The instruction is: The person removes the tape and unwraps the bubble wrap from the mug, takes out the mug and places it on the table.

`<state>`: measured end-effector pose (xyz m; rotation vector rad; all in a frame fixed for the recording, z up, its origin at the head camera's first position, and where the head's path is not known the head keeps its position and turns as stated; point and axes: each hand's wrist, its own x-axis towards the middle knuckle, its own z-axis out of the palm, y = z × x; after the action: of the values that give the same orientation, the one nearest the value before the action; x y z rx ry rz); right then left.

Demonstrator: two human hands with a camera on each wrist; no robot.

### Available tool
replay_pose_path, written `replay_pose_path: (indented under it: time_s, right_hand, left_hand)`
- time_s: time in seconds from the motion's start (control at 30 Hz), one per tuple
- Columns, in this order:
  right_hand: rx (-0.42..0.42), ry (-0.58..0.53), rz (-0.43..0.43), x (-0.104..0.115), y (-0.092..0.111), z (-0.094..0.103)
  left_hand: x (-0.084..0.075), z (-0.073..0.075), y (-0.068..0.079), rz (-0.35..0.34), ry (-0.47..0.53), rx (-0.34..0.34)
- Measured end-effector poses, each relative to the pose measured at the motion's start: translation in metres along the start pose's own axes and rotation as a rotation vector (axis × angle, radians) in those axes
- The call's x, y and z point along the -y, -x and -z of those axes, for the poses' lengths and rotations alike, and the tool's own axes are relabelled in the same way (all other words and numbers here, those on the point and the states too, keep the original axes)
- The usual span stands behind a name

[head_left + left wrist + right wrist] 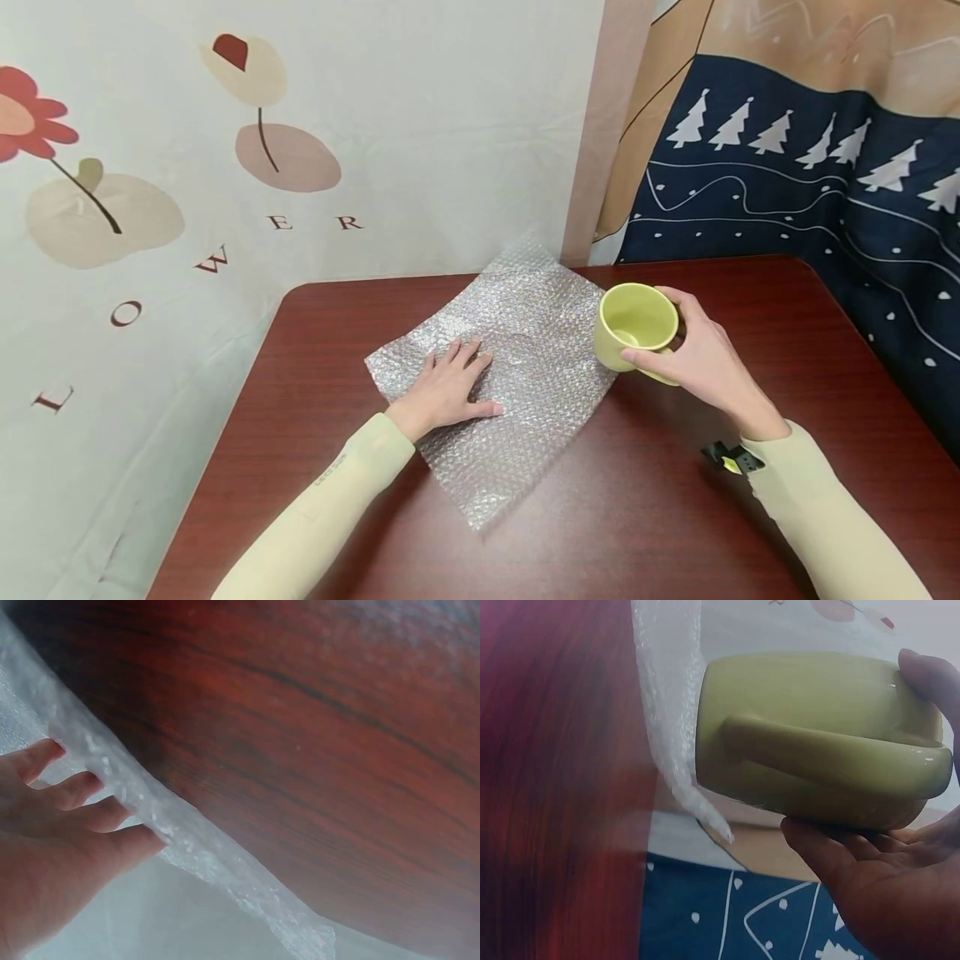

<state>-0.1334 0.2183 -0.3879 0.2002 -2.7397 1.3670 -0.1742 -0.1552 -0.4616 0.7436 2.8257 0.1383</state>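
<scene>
A sheet of clear bubble wrap [536, 333] lies spread on the table. My left hand [450, 387] rests flat on its left part, fingers spread; the left wrist view shows those fingers [105, 814] on the wrap. At the sheet's right corner, my right hand [705, 354] grips a yellow-green mug [637, 321], thumb near the rim and fingers round the far side. The mug is upright with its inside visible in the head view. Its handle [840, 754] faces the right wrist camera, and the base hovers close by the wrap's edge.
The dark red wooden table [645, 517] ends at a back edge against a pale hanging cloth [450, 150] with flower prints and letters. A navy cloth [750, 192] with white trees hangs at the back right. The wrap's far corner reaches past the table's back edge.
</scene>
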Motion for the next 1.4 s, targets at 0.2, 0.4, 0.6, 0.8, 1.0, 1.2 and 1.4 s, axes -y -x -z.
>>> replay_pose_path:
  time_s: [0.2,0.4,0.6,0.8,1.0,1.2,1.4]
  right_hand:
    - [-0.028,0.032,-0.027,-0.009,0.008,0.013]
    - [-0.058,0.052,-0.047,-0.021,0.014,0.025]
    - [-0.085,0.069,-0.089,-0.036,0.017,0.037]
    - [-0.109,0.074,-0.119,-0.054,0.016,0.048]
    - [-0.108,0.108,-0.156,-0.074,0.013,0.056]
    - [-0.119,0.126,-0.192,-0.089,0.012,0.066]
    - [-0.12,0.129,-0.221,-0.099,0.014,0.073]
  left_hand:
    - [-0.001,0.001,0.002,-0.001,0.005,-0.008]
    - [-0.002,0.002,0.002,-0.003,0.014,-0.004]
    - [-0.002,0.001,0.001,-0.007,0.02,-0.009]
    - [0.0,0.001,0.0,-0.004,0.016,-0.005]
    - [0.0,0.001,0.002,0.001,0.021,-0.001]
    - [-0.002,0.001,0.001,-0.004,0.02,-0.004]
    - [-0.002,0.0,0.002,-0.011,0.019,0.001]
